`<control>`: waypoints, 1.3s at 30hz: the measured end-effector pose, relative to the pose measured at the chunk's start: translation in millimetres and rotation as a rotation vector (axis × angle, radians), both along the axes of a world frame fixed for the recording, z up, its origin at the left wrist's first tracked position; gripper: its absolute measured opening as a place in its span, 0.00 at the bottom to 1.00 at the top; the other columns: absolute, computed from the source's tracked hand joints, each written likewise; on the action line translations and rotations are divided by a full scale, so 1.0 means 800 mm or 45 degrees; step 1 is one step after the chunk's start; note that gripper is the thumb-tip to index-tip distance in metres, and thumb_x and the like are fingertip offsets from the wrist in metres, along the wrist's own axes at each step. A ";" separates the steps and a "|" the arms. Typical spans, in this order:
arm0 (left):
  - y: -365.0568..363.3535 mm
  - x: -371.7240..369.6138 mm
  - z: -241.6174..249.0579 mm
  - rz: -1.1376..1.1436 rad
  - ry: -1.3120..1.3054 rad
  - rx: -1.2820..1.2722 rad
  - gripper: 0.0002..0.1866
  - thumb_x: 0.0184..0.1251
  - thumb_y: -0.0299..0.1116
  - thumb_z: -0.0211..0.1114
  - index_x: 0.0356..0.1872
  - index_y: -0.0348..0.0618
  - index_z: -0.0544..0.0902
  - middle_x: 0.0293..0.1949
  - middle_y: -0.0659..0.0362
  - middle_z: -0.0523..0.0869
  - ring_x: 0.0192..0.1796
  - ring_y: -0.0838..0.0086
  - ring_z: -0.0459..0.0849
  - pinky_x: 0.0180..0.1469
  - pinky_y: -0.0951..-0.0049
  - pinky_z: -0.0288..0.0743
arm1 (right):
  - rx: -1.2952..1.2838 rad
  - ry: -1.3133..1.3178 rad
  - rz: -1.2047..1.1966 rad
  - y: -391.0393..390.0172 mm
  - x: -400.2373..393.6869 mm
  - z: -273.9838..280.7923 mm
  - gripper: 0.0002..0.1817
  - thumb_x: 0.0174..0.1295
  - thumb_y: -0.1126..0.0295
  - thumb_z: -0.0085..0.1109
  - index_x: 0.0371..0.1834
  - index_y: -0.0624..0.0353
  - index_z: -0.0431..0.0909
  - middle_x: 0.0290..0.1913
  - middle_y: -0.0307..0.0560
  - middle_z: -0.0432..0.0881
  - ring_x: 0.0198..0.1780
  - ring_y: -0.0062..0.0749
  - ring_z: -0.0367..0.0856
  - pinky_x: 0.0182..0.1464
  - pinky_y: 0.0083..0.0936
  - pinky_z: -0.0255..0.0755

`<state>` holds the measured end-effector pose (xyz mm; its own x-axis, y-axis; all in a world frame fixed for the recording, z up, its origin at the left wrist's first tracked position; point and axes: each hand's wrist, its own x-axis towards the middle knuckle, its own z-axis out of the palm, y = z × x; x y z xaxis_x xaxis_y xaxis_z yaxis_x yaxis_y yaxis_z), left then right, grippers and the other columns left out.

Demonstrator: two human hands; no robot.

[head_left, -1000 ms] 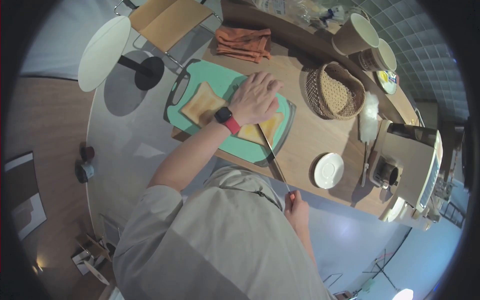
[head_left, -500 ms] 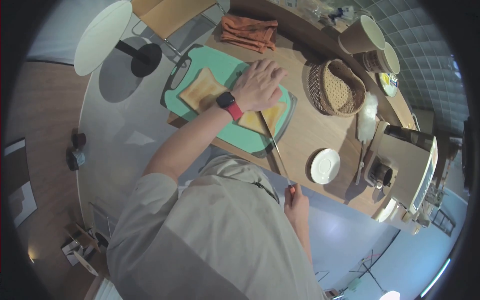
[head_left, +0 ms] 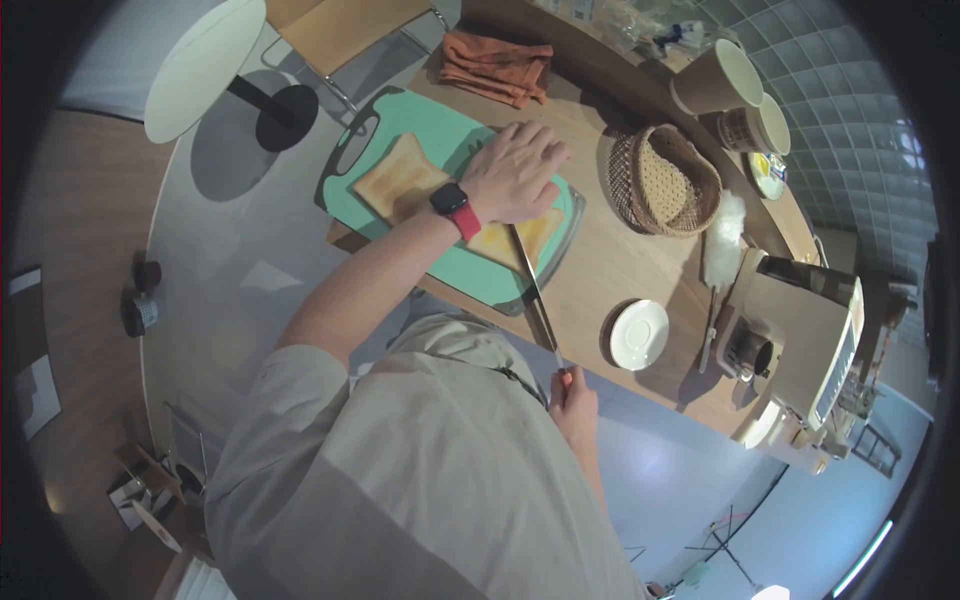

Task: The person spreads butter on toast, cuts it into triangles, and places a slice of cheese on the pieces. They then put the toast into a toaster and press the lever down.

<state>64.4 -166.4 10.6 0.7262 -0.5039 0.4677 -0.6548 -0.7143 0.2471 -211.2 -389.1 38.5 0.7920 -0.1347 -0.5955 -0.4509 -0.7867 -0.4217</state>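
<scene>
A green cutting board [head_left: 430, 140] lies on the wooden counter with two slices of toast on it. My left hand [head_left: 515, 175], with a red-strapped watch at the wrist, presses flat on the right toast slice [head_left: 525, 238]. My right hand [head_left: 573, 398] grips the handle of a long knife [head_left: 535, 295] whose blade lies across that slice. The other toast slice [head_left: 398, 180] rests untouched on the board's left part.
A woven basket [head_left: 665, 180], a white saucer [head_left: 638, 334], a white brush [head_left: 720, 245] and a coffee machine [head_left: 800, 350] sit to the right. Paper cups [head_left: 715, 75] and an orange cloth [head_left: 497, 65] lie at the far edge. A round white stool [head_left: 195, 70] stands beyond the counter.
The knife and my right hand have drawn back toward me slightly along the toast. My left hand stays pressed on the slice.
</scene>
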 end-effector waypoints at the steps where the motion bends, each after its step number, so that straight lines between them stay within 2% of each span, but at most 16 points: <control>1: -0.001 0.000 0.000 0.001 -0.003 -0.008 0.14 0.54 0.37 0.52 0.41 0.48 0.75 0.36 0.57 0.76 0.41 0.61 0.73 0.44 0.62 0.67 | -0.002 0.001 -0.007 0.000 -0.001 0.001 0.10 0.69 0.63 0.47 0.33 0.56 0.66 0.21 0.53 0.75 0.28 0.65 0.70 0.32 0.42 0.61; 3: 0.000 0.003 0.002 -0.003 -0.016 -0.054 0.14 0.54 0.36 0.52 0.42 0.48 0.76 0.36 0.58 0.76 0.40 0.62 0.73 0.45 0.62 0.68 | 0.006 -0.004 -0.021 0.002 0.000 0.003 0.10 0.69 0.63 0.47 0.33 0.56 0.66 0.21 0.54 0.75 0.28 0.65 0.69 0.32 0.41 0.61; 6: 0.006 -0.006 0.011 0.000 0.016 -0.304 0.12 0.57 0.33 0.52 0.41 0.46 0.77 0.37 0.57 0.77 0.41 0.61 0.73 0.48 0.61 0.67 | 0.047 0.014 -0.038 0.005 0.000 0.010 0.10 0.70 0.63 0.47 0.33 0.56 0.65 0.22 0.55 0.74 0.28 0.64 0.68 0.32 0.40 0.60; 8: 0.019 -0.021 0.026 0.054 0.116 -0.698 0.08 0.64 0.30 0.54 0.41 0.43 0.77 0.39 0.55 0.79 0.44 0.60 0.74 0.55 0.60 0.66 | 0.087 0.017 -0.045 0.008 0.003 0.013 0.11 0.71 0.63 0.47 0.34 0.57 0.64 0.22 0.56 0.73 0.27 0.63 0.68 0.32 0.39 0.60; 12: 0.037 -0.097 0.035 0.364 0.149 -0.714 0.11 0.62 0.30 0.61 0.44 0.42 0.78 0.42 0.54 0.77 0.46 0.59 0.75 0.48 0.62 0.73 | 0.120 0.033 -0.094 0.011 0.003 0.019 0.10 0.69 0.64 0.48 0.32 0.56 0.65 0.22 0.50 0.72 0.27 0.57 0.66 0.33 0.36 0.60; 14: 0.036 -0.130 0.025 0.431 0.309 -0.469 0.21 0.57 0.38 0.71 0.48 0.41 0.77 0.43 0.54 0.74 0.47 0.59 0.76 0.45 0.62 0.76 | 0.126 0.045 -0.085 0.009 0.002 0.019 0.10 0.70 0.63 0.48 0.32 0.55 0.65 0.21 0.47 0.72 0.26 0.51 0.65 0.33 0.35 0.60; 17: 0.032 -0.150 0.006 0.406 0.387 -0.355 0.35 0.52 0.44 0.77 0.56 0.34 0.72 0.45 0.51 0.72 0.48 0.56 0.75 0.52 0.62 0.75 | 0.147 0.041 -0.067 0.008 0.005 0.023 0.11 0.70 0.64 0.48 0.31 0.56 0.65 0.20 0.45 0.69 0.25 0.44 0.61 0.32 0.34 0.58; 20: 0.028 -0.153 0.004 0.447 0.346 -0.323 0.38 0.53 0.44 0.75 0.61 0.35 0.69 0.45 0.50 0.72 0.47 0.57 0.75 0.49 0.63 0.76 | 0.195 0.051 -0.088 0.011 0.008 0.030 0.11 0.70 0.66 0.48 0.30 0.56 0.63 0.20 0.42 0.66 0.26 0.37 0.56 0.32 0.31 0.56; 23: 0.029 -0.153 0.002 0.480 0.401 -0.256 0.39 0.52 0.48 0.76 0.60 0.38 0.70 0.45 0.50 0.73 0.47 0.56 0.76 0.48 0.62 0.76 | 0.177 0.059 -0.076 0.009 0.005 0.024 0.11 0.71 0.65 0.48 0.31 0.55 0.64 0.21 0.41 0.68 0.25 0.36 0.58 0.33 0.30 0.58; 26: 0.029 -0.155 0.003 0.477 0.443 -0.219 0.41 0.51 0.52 0.76 0.62 0.38 0.70 0.47 0.50 0.73 0.49 0.56 0.76 0.49 0.61 0.76 | 0.165 0.046 -0.069 0.009 0.003 0.020 0.11 0.71 0.64 0.48 0.32 0.55 0.64 0.22 0.42 0.68 0.25 0.40 0.58 0.34 0.31 0.59; 32: 0.032 -0.156 0.003 0.430 0.450 -0.223 0.39 0.55 0.50 0.75 0.60 0.37 0.69 0.47 0.49 0.72 0.48 0.55 0.75 0.51 0.60 0.75 | 0.115 0.069 -0.062 0.009 0.005 0.022 0.10 0.71 0.64 0.48 0.33 0.55 0.65 0.24 0.44 0.72 0.26 0.48 0.62 0.35 0.34 0.62; 35: 0.033 -0.154 0.003 0.420 0.445 -0.219 0.38 0.57 0.50 0.75 0.61 0.36 0.69 0.46 0.49 0.71 0.46 0.56 0.75 0.48 0.61 0.75 | 0.103 0.056 -0.030 0.009 0.007 0.021 0.10 0.71 0.64 0.47 0.34 0.56 0.65 0.25 0.48 0.75 0.28 0.60 0.68 0.36 0.36 0.62; 39: 0.033 -0.153 0.006 0.423 0.461 -0.229 0.37 0.56 0.48 0.75 0.60 0.36 0.69 0.45 0.49 0.71 0.46 0.55 0.75 0.48 0.62 0.75 | 0.103 0.064 -0.026 0.012 0.012 0.025 0.10 0.71 0.64 0.47 0.34 0.56 0.66 0.26 0.49 0.77 0.30 0.62 0.71 0.36 0.38 0.62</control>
